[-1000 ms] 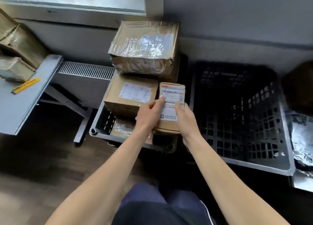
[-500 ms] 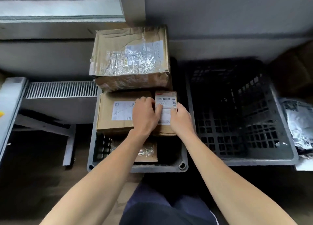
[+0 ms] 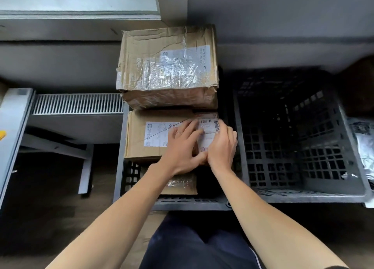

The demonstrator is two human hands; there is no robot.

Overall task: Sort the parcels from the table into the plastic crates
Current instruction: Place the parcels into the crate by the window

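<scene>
We see a brown box (image 3: 168,66) under shiny clear tape (image 3: 166,74), a small brown parcel (image 3: 209,141) whose white label (image 3: 208,125) is barred black and edged red, dark grey lattice crates (image 3: 283,195), and navy trousers (image 3: 192,248).

Dim, cool daylight enters from the grey window frame (image 3: 77,5) at upper left. Glare streaks the clear tape (image 3: 172,74) on the large brown cardboard box (image 3: 141,46). Lower corners sink into shadow; straight edges bow.

Left forearm (image 3: 121,218) and right forearm (image 3: 269,218) are bare. The left hand (image 3: 182,149) wears a thin ring (image 3: 179,132). Dark navy trousers (image 3: 192,248) carry a thin white stripe (image 3: 255,256).
</scene>
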